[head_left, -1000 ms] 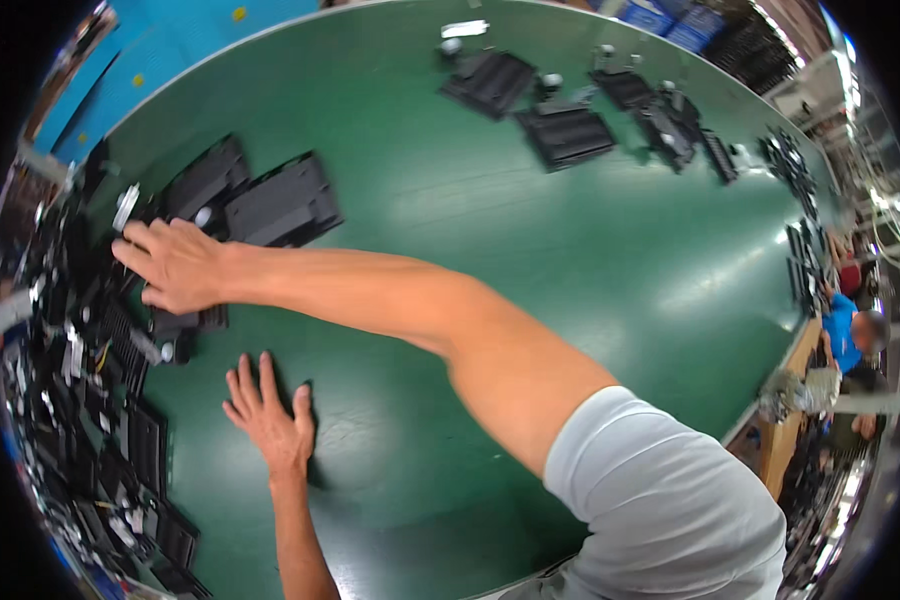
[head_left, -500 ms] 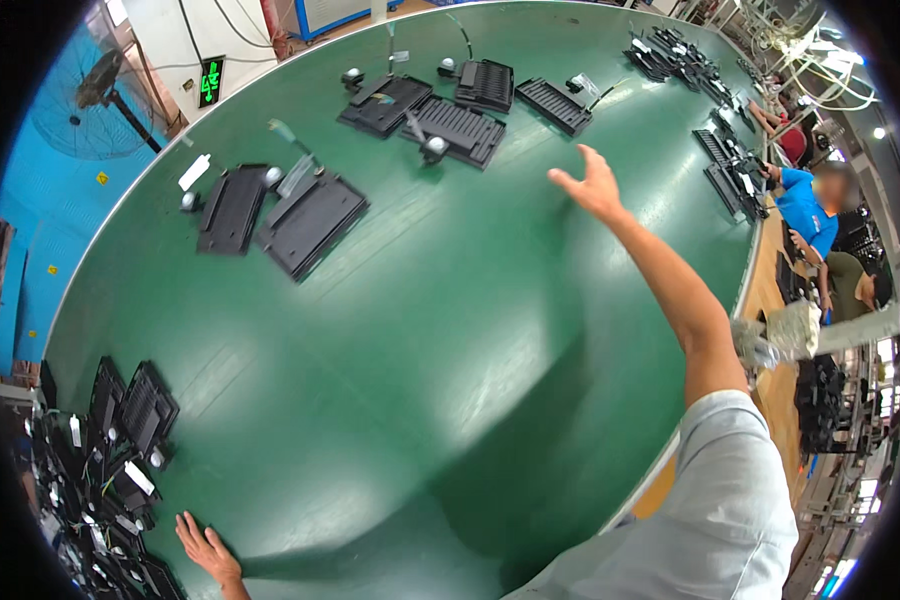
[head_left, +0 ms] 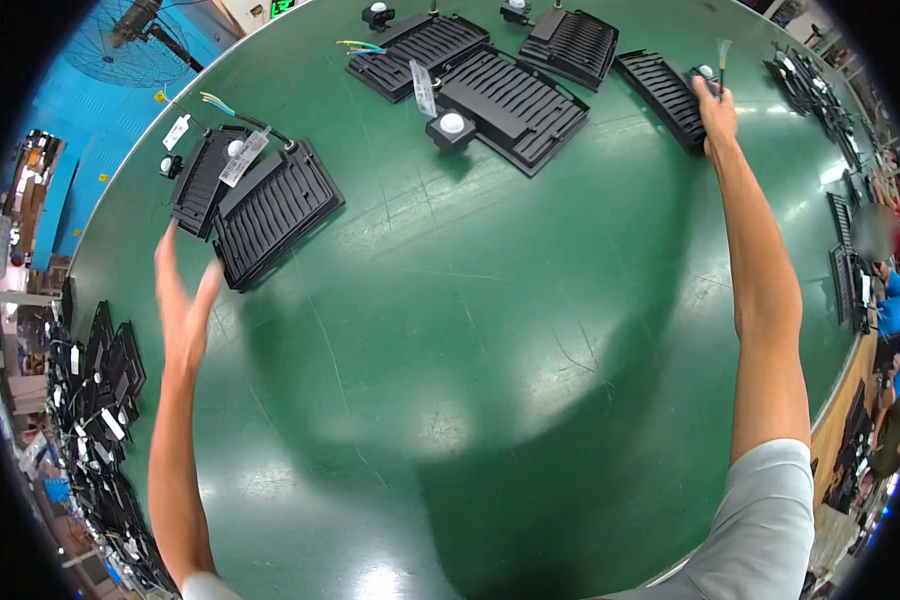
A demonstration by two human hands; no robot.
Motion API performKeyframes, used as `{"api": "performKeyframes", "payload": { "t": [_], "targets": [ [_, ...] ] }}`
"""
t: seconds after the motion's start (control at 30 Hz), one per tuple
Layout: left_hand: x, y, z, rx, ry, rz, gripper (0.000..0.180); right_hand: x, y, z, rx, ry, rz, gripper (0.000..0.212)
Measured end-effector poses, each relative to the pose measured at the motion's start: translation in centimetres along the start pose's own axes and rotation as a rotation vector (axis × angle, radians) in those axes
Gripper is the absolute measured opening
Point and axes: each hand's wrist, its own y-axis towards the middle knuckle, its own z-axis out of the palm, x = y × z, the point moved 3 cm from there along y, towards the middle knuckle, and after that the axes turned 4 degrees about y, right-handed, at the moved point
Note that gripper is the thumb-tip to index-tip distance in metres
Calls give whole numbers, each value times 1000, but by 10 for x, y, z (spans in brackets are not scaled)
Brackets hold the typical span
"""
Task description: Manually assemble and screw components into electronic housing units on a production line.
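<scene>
Right hand (head_left: 716,115), earlier empty, now gripping finned black unit (head_left: 662,97), left hand (head_left: 183,310) spread, empty, near another unit (head_left: 278,210)

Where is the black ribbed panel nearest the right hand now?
In the head view, the ribbed panel is at the upper right, between another black panel on its left and the right hand at its right side.

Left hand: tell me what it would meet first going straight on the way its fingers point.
The left hand would probably first meet the black ribbed panel, the left one of the two nearest it, though its height is unclear.
</scene>
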Motion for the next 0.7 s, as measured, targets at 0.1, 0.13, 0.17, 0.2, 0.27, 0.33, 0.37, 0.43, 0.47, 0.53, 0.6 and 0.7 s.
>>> {"api": "performKeyframes", "payload": {
  "t": [0.1, 0.13, 0.17, 0.2, 0.27, 0.33, 0.37, 0.43, 0.47, 0.53, 0.6, 0.7],
  "targets": [
    [-44, 91, 60, 175, -45, 23, 85, -5, -6, 24, -23, -143, -32, 63],
    [-41, 109, 72, 214, 12, 36, 84, 5, -20, 39, 18, -195, -56, 59],
    [-45, 115, 83, 204, 99, -17, 76, 15, -36, 53, 99, -239, -110, 65],
    [-50, 117, 84, 187, 198, -75, 69, 22, -49, 62, 120, -220, -108, 65],
    [-17, 122, 88, 71, 485, -108, 53, 48, -79, 100, 67, -333, -348, 71],
    [-16, 114, 102, -121, 807, 133, 30, 55, -106, 107, 233, -304, -195, 73],
    [-44, 110, 112, -197, 702, 184, 22, 34, -82, 83, 312, -23, -210, 66],
    [-47, 106, 118, -226, 490, 171, 21, 17, -83, 78, 341, -90, -232, 55],
    [-52, 103, 124, -170, 404, 160, 22, 19, -88, 72, 299, -173, -241, 52],
    [-36, 87, 116, -219, 293, 221, 22, 38, -136, 93, 300, -212, -303, 53],
    [-20, 75, 100, -143, 249, 230, 22, 52, -171, 112, 397, -214, -290, 57],
    [10, 50, 65, -136, 283, 292, 21, 96, -251, 146, 325, -212, -401, 55]
  ]
}}
